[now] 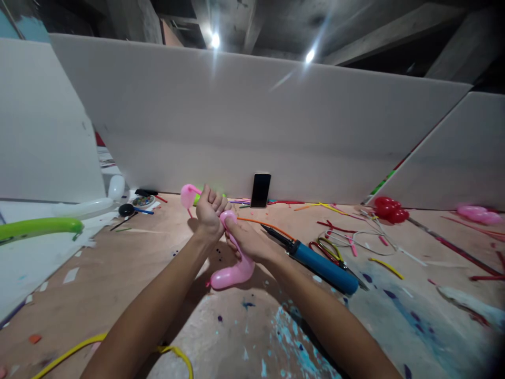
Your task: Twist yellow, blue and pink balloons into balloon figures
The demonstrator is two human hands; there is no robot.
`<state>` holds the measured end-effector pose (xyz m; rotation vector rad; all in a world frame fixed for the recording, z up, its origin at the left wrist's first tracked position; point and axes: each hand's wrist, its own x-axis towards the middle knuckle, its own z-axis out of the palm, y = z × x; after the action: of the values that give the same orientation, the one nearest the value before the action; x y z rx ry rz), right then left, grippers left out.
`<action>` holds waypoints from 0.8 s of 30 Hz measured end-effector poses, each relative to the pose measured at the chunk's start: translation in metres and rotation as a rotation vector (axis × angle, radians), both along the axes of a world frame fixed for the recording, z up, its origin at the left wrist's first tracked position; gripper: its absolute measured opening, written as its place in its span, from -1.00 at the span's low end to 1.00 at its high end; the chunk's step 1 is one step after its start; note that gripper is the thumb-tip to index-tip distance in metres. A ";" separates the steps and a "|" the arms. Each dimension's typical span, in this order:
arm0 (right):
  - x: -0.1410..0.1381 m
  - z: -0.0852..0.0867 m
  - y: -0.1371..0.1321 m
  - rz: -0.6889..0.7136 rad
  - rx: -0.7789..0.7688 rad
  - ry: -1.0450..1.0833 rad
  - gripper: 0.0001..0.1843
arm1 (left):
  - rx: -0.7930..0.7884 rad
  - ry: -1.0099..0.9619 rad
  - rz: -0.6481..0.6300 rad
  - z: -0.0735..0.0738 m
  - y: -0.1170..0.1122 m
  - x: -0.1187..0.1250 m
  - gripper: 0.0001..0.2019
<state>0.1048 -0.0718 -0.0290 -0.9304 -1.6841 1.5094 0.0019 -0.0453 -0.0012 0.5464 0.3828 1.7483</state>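
Observation:
Both my hands meet over the middle of the table on a long pink balloon (pixel 232 275). My left hand (pixel 210 209) is a closed fist round its upper part, and a small pink bubble of the balloon sticks out to the left of the fist. My right hand (pixel 250 241) is wrapped round the balloon just below, with the thumb pressed near a pink bubble between the hands. The balloon's inflated lower end hangs out under my right wrist.
A blue hand pump (pixel 319 265) lies right of my hands, scissors (pixel 327 250) beside it. A phone (pixel 261 190) leans on the white partition (pixel 252 131). Red balloons (pixel 389 209), a green balloon (pixel 39 227), a yellow balloon (pixel 79 347) and loose uninflated balloons litter the table.

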 end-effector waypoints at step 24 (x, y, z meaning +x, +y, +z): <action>0.080 0.022 0.071 -0.430 -0.249 0.932 -0.70 | 0.476 1.881 -0.232 -0.026 0.013 -0.014 -0.65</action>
<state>0.1844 -0.0003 -0.0068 -0.5080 -0.5999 1.5103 -0.0122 -0.0322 -0.0267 2.3907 1.0761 0.5736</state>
